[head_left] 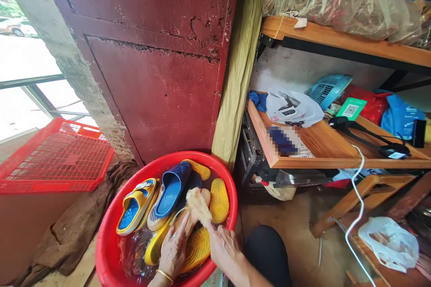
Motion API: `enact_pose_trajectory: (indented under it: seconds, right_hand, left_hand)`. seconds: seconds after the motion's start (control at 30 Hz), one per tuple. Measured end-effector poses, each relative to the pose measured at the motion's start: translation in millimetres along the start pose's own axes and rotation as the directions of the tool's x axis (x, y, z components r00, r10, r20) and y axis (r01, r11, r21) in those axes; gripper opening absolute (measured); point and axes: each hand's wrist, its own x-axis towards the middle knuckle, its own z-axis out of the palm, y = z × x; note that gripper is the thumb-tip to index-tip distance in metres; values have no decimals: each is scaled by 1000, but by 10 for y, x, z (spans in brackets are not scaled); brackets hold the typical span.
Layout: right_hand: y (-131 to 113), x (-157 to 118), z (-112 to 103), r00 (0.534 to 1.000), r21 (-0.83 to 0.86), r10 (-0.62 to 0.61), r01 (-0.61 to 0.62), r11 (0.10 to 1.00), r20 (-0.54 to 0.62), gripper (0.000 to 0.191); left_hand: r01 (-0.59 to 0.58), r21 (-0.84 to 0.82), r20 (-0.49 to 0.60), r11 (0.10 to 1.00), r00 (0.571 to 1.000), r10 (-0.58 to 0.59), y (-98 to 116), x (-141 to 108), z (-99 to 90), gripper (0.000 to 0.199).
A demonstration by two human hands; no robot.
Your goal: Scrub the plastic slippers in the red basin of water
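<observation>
My right hand [224, 244] is closed round the handle of a brush [198, 206] with pale, splayed bristles. The brush lies against a pale tan sandal [206, 196], which my left hand [175, 246] grips low on its left side. Part of that sandal is hidden by the brush and my fingers. Both hands are over a red basin [107, 237] holding water and several slippers. Near them are a blue slipper [171, 190], a yellow slipper with a blue insole [136, 208], a yellow sole [219, 202] and a large yellow sole [195, 251] under my hands.
A red plastic crate [63, 157] stands at left, beside brown sacking [72, 228]. Behind the basin is a dark red door [158, 89]. On the right, a wooden shelf [316, 143] carries bags and a blue fan [330, 89]; a white cable [357, 206] hangs down.
</observation>
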Motion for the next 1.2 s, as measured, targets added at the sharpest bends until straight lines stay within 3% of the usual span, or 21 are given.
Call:
enact_pose_trajectory:
  seconds: [0.07,0.17,0.33,0.43,0.57,0.63,0.7,0.87,0.97,1.07,1.2]
  right_hand:
    - [-38,-206,61,999,22,-19,18,1000,48,65]
    - [60,-341,-47,995,68,36,-43,997,94,57]
    - [318,-102,-261,990,21,139,-139,990,9,55]
    - [304,-105,-74,993,-54,112,-110,992,39,60]
    - [156,-427,314,991,-41,72,-68,997,110,66]
    - [117,-551,374,989,-2,84,-84,996,118,62]
    - [141,-566,289,988,37,88,-93,995,124,58]
    - [260,-333,-61,988,9,152,-152,988,-5,60]
    - [216,-331,15,990,0,103,-104,995,96,62]
    - [222,-469,136,981,100,56,-75,992,184,58]
    - [403,-504,-7,996,143,85,-89,986,38,49]
  left_hand:
    - [11,-17,-1,1000,1000,-11,-11,-12,4,77]
    - [4,-35,-15,999,1000,-5,16,6,-3,77]
    - [21,0,-107,1000,994,-21,78,40,3,79]
    - [43,-20,-115,999,992,-45,58,22,18,81]
    - [148,-174,-66,974,985,-161,16,0,11,79]
    - [214,-266,-34,940,972,-231,9,3,-1,77]
    - [239,-312,-25,919,965,-260,4,7,-8,76]
    - [102,-201,-116,974,985,-127,-38,-41,56,67]
    - [21,-84,-132,996,991,-32,-85,-95,124,57]
    - [-25,-6,-72,1000,997,25,-123,-125,152,51]
    - [-87,27,28,996,996,86,-122,-97,131,51]
